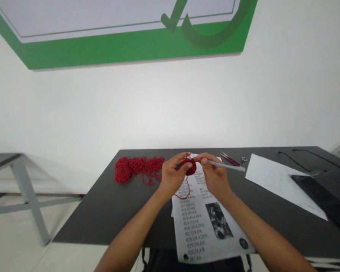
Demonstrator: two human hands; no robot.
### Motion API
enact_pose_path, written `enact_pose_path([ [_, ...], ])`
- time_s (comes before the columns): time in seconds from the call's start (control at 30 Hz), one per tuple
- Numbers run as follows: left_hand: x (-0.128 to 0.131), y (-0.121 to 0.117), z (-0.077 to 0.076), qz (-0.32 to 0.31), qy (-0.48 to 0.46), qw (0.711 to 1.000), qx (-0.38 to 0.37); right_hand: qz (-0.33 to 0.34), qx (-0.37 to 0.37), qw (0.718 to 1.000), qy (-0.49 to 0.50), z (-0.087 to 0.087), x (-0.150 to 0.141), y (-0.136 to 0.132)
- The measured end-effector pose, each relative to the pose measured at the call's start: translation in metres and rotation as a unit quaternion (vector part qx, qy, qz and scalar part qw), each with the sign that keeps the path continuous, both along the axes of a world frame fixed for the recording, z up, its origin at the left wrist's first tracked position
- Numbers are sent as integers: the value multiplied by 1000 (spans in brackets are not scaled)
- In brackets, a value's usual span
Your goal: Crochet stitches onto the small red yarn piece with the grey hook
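My left hand (174,172) pinches a small round piece of red crochet work (190,168) between thumb and fingers. A strand of red yarn (189,189) hangs from it in a loop over the printed sheet. In my right hand (214,172) is a crochet hook (229,165) with a pale grey handle that points out to the right. The hook's tip meets the crochet piece, but fingers hide the exact stitch. Below both hands lies a printed pattern sheet (192,226) with rows of text and a dark photo.
Left on the dark table (102,219) sit a red yarn ball (122,170) and loose tangled yarn (147,166). To the right are thread snips (231,159), a small ring (244,159), another paper (277,181), a black phone (320,198) and eyeglasses (314,172). A white wall rises behind.
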State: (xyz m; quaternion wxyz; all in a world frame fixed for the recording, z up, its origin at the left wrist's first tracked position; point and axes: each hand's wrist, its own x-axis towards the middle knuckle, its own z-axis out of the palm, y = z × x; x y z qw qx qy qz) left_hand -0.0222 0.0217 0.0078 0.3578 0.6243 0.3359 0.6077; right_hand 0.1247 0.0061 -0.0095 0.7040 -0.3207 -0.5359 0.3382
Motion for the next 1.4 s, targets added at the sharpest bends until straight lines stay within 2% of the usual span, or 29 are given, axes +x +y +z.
enact_pose_path([
  [0.1, 1, 1, -4, -11, -17, 1000, -20, -33, 7, 999, -11, 4, 0, -4],
  [0.23, 2, 0, -4, -28, -34, 998, -36, -43, 29, 999, -4, 11, 1, -8],
  [0.43, 1, -2, -2, -17, -18, 999, -26, -70, 75, 992, -74, 17, 3, -13],
  [0.6, 0, -1, -2, 7, 9, 1000, 14, -98, 120, 983, -98, 17, 3, -15],
  [0.8, 0, -3, -4, 45, 51, 995, 72, -108, 141, 977, -122, 13, 2, -15],
  [1.07, 0, -5, -9, 141, 151, 955, 211, -134, 201, 953, -181, 7, 0, -16],
  [1.2, 1, -6, -13, 131, 167, 942, 259, -154, 207, 937, -235, 5, -3, -18],
  [1.3, 8, -10, -17, 104, 116, 969, 190, -184, 208, 927, -251, -2, -3, -15],
  [1.4, 18, -13, -19, 34, -37, 999, 12, -211, 246, 901, -290, -11, 1, -8],
])
